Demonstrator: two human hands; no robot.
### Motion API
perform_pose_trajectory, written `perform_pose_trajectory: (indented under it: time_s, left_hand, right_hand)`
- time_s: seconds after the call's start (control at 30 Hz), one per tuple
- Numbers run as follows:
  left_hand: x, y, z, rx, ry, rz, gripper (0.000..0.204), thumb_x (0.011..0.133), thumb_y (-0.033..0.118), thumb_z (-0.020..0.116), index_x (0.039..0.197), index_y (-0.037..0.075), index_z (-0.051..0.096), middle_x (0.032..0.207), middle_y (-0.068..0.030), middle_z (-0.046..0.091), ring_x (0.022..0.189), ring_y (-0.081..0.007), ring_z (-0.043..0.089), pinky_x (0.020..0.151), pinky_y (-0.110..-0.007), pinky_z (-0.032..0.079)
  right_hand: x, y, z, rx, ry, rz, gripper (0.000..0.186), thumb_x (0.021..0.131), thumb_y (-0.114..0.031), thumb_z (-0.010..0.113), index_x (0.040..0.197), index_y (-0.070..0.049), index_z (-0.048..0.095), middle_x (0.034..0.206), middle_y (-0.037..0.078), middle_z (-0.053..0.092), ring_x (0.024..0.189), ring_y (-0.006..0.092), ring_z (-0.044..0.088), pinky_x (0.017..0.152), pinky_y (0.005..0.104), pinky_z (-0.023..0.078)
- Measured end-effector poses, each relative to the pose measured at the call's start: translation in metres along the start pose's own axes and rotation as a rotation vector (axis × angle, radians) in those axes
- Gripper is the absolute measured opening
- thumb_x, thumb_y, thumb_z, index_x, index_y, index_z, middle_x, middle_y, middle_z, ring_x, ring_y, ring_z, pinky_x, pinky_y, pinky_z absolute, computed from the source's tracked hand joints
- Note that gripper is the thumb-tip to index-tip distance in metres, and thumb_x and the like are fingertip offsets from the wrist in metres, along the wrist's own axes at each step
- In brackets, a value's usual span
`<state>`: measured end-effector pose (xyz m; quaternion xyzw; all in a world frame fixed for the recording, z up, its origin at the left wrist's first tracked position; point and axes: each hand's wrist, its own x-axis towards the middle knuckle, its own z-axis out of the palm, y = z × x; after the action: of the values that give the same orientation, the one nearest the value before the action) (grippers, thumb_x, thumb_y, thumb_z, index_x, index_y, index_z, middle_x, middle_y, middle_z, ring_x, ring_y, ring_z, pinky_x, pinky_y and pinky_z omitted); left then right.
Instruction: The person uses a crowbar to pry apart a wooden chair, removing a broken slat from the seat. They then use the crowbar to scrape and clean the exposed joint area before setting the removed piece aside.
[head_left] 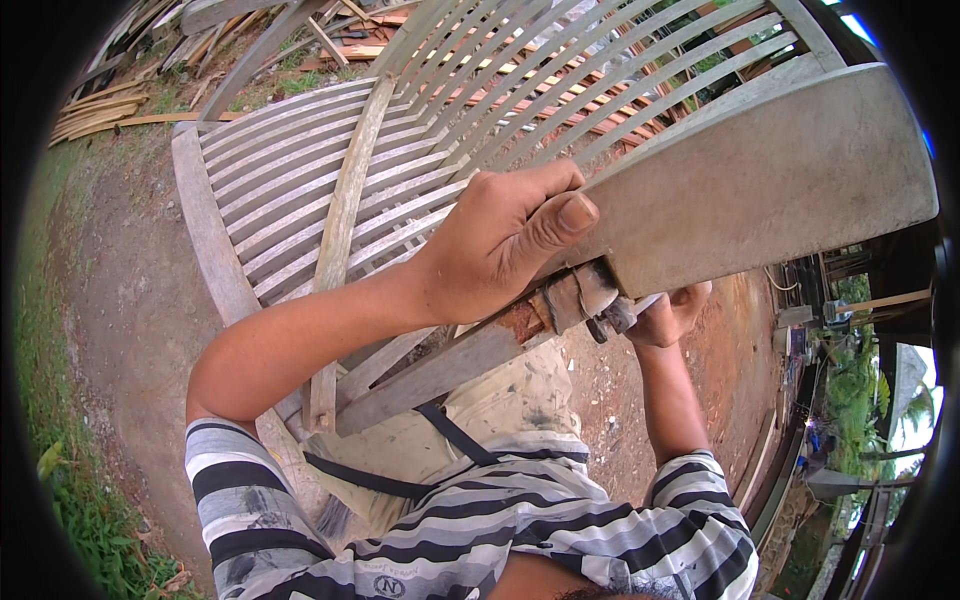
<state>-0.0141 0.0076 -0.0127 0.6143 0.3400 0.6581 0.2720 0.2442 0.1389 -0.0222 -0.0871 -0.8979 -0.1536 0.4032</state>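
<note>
Arm joint (pixel 565 300) on the wooden chair (pixel 206 215) looks unfinished, raw wood (pixel 522 322) exposed.
Left hand (pixel 515 228) grips the armrest (pixel 760 180); right hand (pixel 678 315) curls round a partly hidden tool (pixel 616 318); slats (pixel 410 219) look in place.

Daylight, bright and diffuse; shadows soft-edged. Sky (pixel 910 430) at right overexposed to white, blue fringing near the right rim; roofed structure (pixel 905 290) on that side falls dark. Wide board (pixel 760 180) evenly lit, matte, detail readable. Grass (pixel 90 530) at lower left softer. Fisheye distortion strong: edges bowed, corners vignetted to black.
</note>
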Motion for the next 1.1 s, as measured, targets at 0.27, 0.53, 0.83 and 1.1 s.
perform_pose_trajectory:
  time_s: [0.27,0.53,0.83,1.1]
  left_hand:
    - [0.0,0.01,0.004,-0.03,0.075,0.007,0.073,0.104,0.068,0.044,0.08,0.0,0.054,0.064,-0.0044,0.045,0.063,-0.0118,0.044,0.054,-0.033,0.037]
    - [0.0,0.002,0.005,-0.047,0.09,0.062,0.071,0.105,0.066,0.045,0.079,0.001,0.053,0.063,-0.0025,0.045,0.062,-0.0102,0.043,0.053,-0.031,0.035]
    - [-0.001,0.002,0.006,-0.081,0.1,0.045,0.07,0.105,0.065,0.047,0.081,0.001,0.056,0.064,-0.0017,0.046,0.063,-0.0092,0.043,0.053,-0.031,0.036]
    - [-0.002,0.016,-0.011,0.023,-0.125,-0.153,0.096,0.103,0.075,0.034,0.137,-0.013,0.055,0.099,-0.01,0.071,0.088,-0.0104,0.062,0.075,-0.026,0.049]
  right_hand:
    - [-0.001,-0.015,0.02,0.01,0.119,0.135,0.043,0.072,-0.022,0.086,0.109,-0.016,0.066,0.128,0.013,0.053,0.12,0.0381,0.055,0.099,0.0577,0.041]
    - [-0.011,0.009,0.028,-0.358,-0.062,-0.015,0.072,0.082,-0.033,0.081,0.144,-0.012,0.051,0.152,0.018,0.033,0.14,0.0438,0.033,0.11,0.0599,0.03]
    - [-0.013,-0.011,0.02,-0.15,-0.051,0.23,0.075,0.089,-0.032,0.074,0.15,-0.008,0.038,0.147,0.02,0.038,0.136,0.0447,0.037,0.11,0.0579,0.03]
    - [-0.003,-0.009,0.022,-0.102,-0.033,0.237,0.07,0.09,-0.035,0.073,0.146,-0.006,0.041,0.138,0.02,0.045,0.129,0.0442,0.043,0.106,0.0566,0.032]
